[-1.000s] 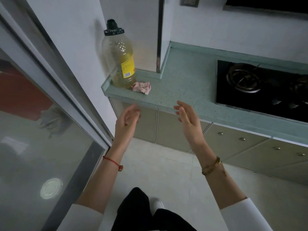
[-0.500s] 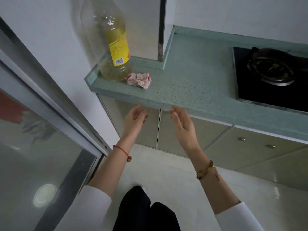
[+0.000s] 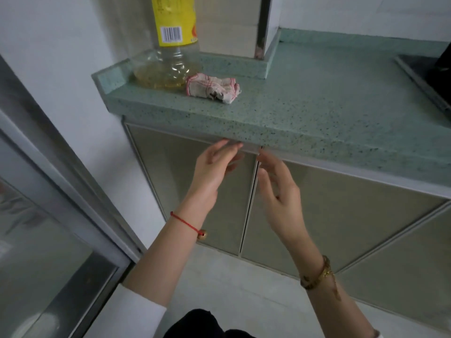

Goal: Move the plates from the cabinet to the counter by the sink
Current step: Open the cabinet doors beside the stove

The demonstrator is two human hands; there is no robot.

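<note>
Two closed beige cabinet doors sit under the green speckled counter (image 3: 317, 101). My left hand (image 3: 212, 172) is in front of the left door (image 3: 175, 167), its fingertips at the door's top edge just under the counter lip. My right hand (image 3: 278, 191) hovers before the right door (image 3: 341, 215), fingers spread, close to the seam between the doors. Both hands hold nothing. No plates are in view; the cabinet's inside is hidden behind the doors.
A large oil bottle (image 3: 170, 45) with a yellow label and a crumpled rag (image 3: 212, 87) stand on the counter's left end. A black stove (image 3: 429, 74) edges in at the right. A sliding glass door (image 3: 48, 228) fills the left side. More cabinet fronts (image 3: 402, 264) continue rightward.
The view has come lower and closer to the cabinet. Both hands have reached forward and up from mid-air to the top of the two doors.
</note>
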